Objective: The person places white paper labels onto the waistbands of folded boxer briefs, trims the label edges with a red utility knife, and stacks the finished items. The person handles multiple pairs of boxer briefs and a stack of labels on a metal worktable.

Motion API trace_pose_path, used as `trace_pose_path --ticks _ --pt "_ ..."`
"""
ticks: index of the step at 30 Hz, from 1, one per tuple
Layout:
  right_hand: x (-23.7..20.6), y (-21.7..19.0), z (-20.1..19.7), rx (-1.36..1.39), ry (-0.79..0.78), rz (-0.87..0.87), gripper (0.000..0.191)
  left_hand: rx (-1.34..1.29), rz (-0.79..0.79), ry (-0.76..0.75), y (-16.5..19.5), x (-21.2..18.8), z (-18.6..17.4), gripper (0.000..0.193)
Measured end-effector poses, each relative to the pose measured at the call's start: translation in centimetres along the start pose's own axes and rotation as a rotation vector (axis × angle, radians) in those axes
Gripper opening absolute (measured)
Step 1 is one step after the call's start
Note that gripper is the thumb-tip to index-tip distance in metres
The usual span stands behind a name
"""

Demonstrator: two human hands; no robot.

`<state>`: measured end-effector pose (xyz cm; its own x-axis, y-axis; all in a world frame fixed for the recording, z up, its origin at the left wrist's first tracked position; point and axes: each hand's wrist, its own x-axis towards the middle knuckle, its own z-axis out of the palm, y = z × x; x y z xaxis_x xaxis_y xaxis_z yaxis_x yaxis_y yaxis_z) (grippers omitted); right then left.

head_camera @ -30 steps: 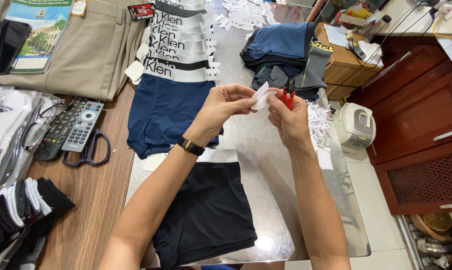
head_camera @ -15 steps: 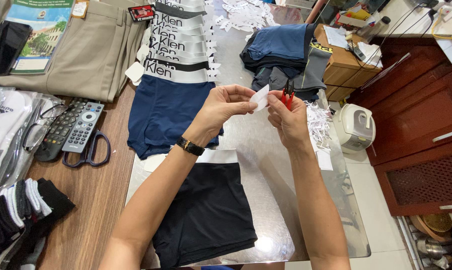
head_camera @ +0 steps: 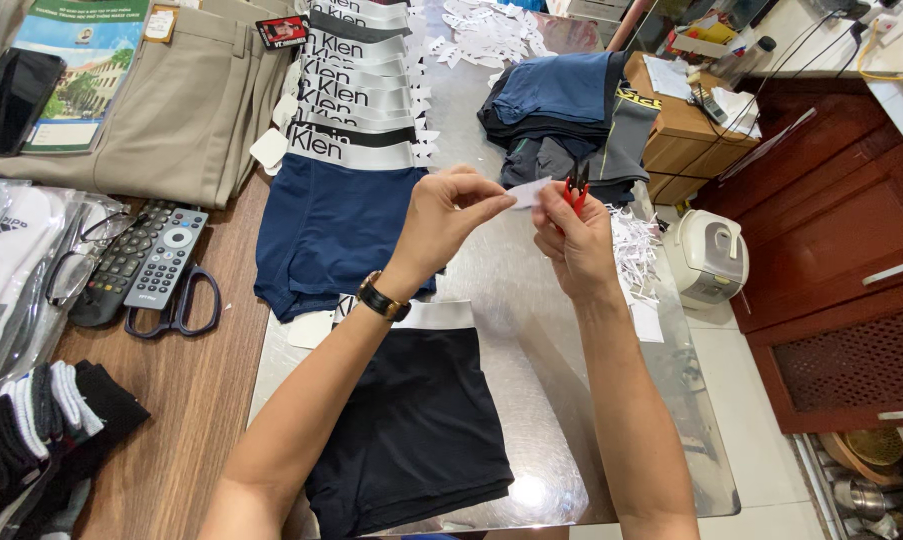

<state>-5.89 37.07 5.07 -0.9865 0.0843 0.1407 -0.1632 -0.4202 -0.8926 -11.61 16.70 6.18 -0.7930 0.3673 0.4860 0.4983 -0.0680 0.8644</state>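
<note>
Little has moved since the earlier frames; both hands are held at the same height above the shiny metal sheet [head_camera: 531,330] that covers the tabletop, and only the small white paper tag [head_camera: 527,192] is seen tilted slightly differently. The left hand [head_camera: 449,215] is closed on the near end of the tag, thumb and forefinger pinched together, apparently so that the paper is kept taut; a dark wristwatch [head_camera: 382,298] is worn on that wrist. The right hand [head_camera: 571,240] is clamped around small red-handled snips [head_camera: 575,187], whose blades are held just at the tag's far end; whether the blades are touching the paper cannot be told. The tag is therefore found between the two hands, above the sheet and apart from it.

On the sheet below the hands, black boxer briefs with a grey waistband [head_camera: 411,420] are laid flat; beyond them, navy boxer briefs [head_camera: 321,230] lie at the front of an overlapping row of grey waistbands [head_camera: 356,80], evidently stacked so that each band is exposed. At the sheet's far end a heap of white paper tags [head_camera: 486,35] is seen, and a smaller pile of white paper scraps [head_camera: 633,250] lies at its right edge, under the right hand; folded blue and grey garments [head_camera: 566,120] rest at the far right. Left of the sheet, on bare wood, black-handled scissors [head_camera: 176,305], two remote controls [head_camera: 141,262] and folded beige trousers [head_camera: 171,110] are placed; a white rice cooker [head_camera: 706,258] stands on the floor to the right.
</note>
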Motion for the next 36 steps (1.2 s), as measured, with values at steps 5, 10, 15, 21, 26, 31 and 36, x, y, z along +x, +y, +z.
trace_pose_path --ticks 5,10,15,21,26,31,36 --pt "0.1 -0.2 -0.4 0.122 0.005 0.020 0.032 0.700 0.665 0.107 1.1 -0.4 -0.2 0.013" --pt "0.2 0.1 -0.9 -0.040 0.031 -0.037 0.029 0.825 0.773 0.098 1.7 -0.5 -0.3 0.026" --pt "0.3 -0.3 -0.2 -0.183 0.109 -0.097 0.034 0.424 0.306 0.234 1.7 -0.4 1.0 0.024" --pt "0.1 -0.4 1.1 -0.336 0.128 -0.093 0.034 -0.270 -0.131 0.024 -0.3 0.0 1.6 0.033" --pt "0.0 -0.5 1.3 -0.325 0.117 -0.123 0.034 -0.309 -0.134 -0.003 -1.1 0.0 1.3 0.032" --pt "-0.1 -0.5 1.3 -0.413 0.104 -0.139 0.034 -0.257 -0.116 -0.001 -0.8 0.1 0.7 0.025" --pt "0.0 -0.2 1.4 -0.627 0.123 -0.194 0.029 -0.173 -0.148 0.009 -0.2 0.2 0.4 0.020"
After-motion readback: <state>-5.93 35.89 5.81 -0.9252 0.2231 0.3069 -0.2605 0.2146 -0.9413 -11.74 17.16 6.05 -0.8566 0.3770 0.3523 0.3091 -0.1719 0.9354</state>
